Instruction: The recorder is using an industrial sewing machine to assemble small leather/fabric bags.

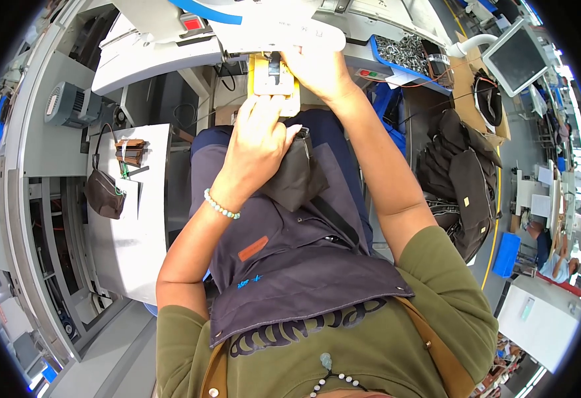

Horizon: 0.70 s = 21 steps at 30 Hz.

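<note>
My left hand (pixel 254 142), with a beaded bracelet on its wrist, is closed on a dark brown fabric pouch (pixel 295 174) that hangs over my lap. Its fingertips reach the near edge of a yellow and white plate (pixel 290 105) under the white machine head (pixel 303 34). A short black strip (pixel 274 69) lies on that plate, beneath the head. Beside the plate's right edge is my right hand (pixel 317 73); the machine head hides most of its fingers, so what they grip does not show.
At left, a pale side table (pixel 128 259) bears another dark pouch (pixel 104 194) and a bundle of brown strips (pixel 131 151). A blue tray (pixel 374 50) of metal fittings sits right of the machine. Dark bags (pixel 459 179) are piled at right, below a monitor (pixel 516 58).
</note>
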{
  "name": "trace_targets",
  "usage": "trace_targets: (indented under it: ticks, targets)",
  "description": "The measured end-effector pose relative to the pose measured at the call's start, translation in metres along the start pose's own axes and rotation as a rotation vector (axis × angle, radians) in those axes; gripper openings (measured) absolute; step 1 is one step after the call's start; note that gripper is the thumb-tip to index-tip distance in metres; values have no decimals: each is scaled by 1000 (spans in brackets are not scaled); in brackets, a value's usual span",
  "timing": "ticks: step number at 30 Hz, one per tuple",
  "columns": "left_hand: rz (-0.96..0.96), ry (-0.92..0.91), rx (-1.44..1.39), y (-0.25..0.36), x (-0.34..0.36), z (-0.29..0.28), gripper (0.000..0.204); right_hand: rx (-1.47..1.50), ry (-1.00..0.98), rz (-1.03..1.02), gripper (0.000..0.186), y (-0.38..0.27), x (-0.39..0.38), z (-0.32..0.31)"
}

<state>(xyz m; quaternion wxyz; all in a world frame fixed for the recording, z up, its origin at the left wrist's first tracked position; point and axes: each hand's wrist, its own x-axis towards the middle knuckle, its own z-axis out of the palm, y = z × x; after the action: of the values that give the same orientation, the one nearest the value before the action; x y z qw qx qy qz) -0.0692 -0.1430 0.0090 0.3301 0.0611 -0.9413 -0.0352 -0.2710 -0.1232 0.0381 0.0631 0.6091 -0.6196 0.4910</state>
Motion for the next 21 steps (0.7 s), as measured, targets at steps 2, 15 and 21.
trace_targets:
  ticks: [2, 15, 21]
  targets:
    - [-4, -8, 12, 2, 2, 1, 28, -1, 5, 17, 19, -1, 0, 4]
    - [10, -16, 32, -4, -1, -7, 26, 149, -25, 183, 34, -17, -71, -25]
    - [-2, -2, 14, -3, 1, -4, 26, 187, -227, 89, 49, -6, -79, -28]
